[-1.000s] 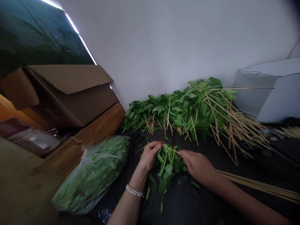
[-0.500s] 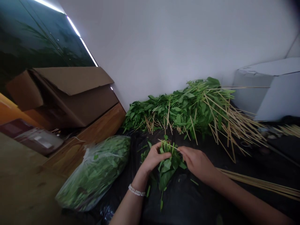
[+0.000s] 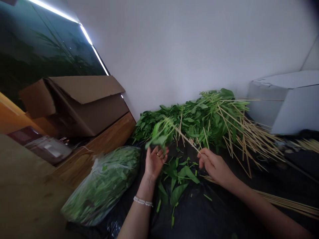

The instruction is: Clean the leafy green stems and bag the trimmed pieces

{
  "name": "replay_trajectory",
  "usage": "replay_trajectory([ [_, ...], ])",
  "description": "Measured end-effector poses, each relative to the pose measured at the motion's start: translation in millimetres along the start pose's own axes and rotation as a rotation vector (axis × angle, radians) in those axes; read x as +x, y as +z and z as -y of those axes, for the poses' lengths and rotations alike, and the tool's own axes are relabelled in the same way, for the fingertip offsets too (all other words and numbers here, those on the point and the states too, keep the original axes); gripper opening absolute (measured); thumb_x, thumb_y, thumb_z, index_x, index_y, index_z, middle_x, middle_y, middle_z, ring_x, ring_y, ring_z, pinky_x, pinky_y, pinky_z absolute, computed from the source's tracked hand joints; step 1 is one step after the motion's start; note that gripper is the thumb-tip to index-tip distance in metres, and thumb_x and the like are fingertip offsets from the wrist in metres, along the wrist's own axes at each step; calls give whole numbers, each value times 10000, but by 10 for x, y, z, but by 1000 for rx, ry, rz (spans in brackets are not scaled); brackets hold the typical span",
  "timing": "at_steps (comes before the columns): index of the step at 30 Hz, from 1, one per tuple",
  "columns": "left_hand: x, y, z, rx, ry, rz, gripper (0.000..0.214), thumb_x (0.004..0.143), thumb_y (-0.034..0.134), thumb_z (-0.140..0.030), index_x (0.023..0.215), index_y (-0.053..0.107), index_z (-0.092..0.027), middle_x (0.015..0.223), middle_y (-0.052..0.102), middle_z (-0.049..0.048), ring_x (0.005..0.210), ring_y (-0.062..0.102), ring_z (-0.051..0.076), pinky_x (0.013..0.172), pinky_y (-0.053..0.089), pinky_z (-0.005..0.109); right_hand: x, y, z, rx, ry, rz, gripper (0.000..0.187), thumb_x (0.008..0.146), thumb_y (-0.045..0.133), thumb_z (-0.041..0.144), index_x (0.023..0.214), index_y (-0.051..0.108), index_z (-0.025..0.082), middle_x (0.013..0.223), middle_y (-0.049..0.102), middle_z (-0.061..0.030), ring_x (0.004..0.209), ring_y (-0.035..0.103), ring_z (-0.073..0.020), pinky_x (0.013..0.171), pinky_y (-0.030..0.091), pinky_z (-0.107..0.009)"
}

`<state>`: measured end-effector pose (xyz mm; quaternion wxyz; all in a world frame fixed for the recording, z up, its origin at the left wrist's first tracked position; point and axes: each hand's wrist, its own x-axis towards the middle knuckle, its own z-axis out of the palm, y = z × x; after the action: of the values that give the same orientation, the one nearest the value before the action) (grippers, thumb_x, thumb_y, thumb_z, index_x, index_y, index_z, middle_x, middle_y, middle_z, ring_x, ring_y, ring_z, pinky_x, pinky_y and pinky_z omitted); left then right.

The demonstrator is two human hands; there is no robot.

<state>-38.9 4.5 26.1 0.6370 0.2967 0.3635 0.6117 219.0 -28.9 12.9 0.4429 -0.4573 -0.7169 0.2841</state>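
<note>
Moved: both hands have risen from the loose leaves toward the big pile; a skewer threaded with leaves now sits lifted between them, where a half-second ago it was low over the black sheet.
Right hand: pinched on the bare end of the skewer, which slants up and left.
Left hand: palm up and released, fingers spread just under the leafy end; whether it touches the leaves I cannot tell.
Done: one skewer looks loaded, and a pile of loaded skewers lies against the wall.
Left: loose leaves lie on the black sheet beneath the hands; a full bag of greens lies unopened at the left; bare sticks lie to the right.
Judgement: well under way, much green stock remains.
</note>
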Motion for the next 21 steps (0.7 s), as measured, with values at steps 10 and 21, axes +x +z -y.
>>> replay_trajectory([
  [10, -115, 516, -66, 456, -70, 227, 341, 705, 781, -357, 958, 747, -132, 905, 716, 92, 701, 619, 107, 607, 425, 190, 9, 80, -46, 100, 69, -46, 197, 936, 288, 362, 964, 437, 236, 652, 614, 25, 390, 492, -122, 466, 417, -263],
  [21, 30, 1168, 551, 526, 205, 213, 271, 704, 741, -377, 825, 748, -134, 760, 710, 54, 600, 556, 113, 593, 432, 231, 7, 114, -49, 15, 13, -96, 239, 955, 286, 324, 1052, 478, 221, 661, 618, 10, 552, 604, -163, 554, 436, -270],
])
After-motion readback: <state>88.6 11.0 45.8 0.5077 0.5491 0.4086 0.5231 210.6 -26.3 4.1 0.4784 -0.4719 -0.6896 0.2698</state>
